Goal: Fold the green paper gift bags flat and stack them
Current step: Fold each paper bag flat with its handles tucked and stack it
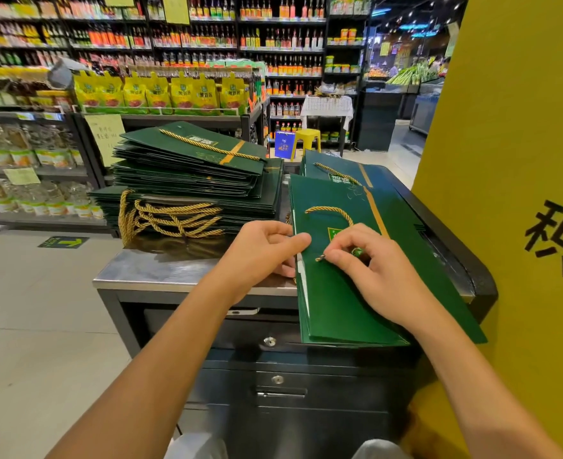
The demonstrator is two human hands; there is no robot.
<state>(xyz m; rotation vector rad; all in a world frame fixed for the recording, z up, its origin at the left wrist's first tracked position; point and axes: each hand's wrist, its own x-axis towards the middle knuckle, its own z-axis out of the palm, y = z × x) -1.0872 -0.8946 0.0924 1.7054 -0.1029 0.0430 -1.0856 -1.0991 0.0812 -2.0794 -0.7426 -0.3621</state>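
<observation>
two bare hands are at work over a steel-topped counter (160, 270) that stands beside one big yellow pillar (505, 160). the left hand (266, 246) pinches the left edge of the top green bag (333, 299), thumb on its face and fingers curled beneath. the right hand (369, 270) sits on that same bag with fingers curled, nipping a short end of gold cord (319, 258) against the paper. one loop handle (329, 212) lies flat on the bag just beyond the hands. there are two piles on the counter. this bag tops the right one, lying flat on a few more whose edges show under it, too thin to count, and its near end juts past the counter's front. one further flat bag (339, 170) lies just behind. on the left stands the tall stack (190, 173), far too many bags to count, with a bunch of gold handles (167, 220) spilling out at its front. the cabinet front below shows two round locks (269, 341). farther back are one yellow stool (307, 137) and one blue bag (285, 144) beside it.
</observation>
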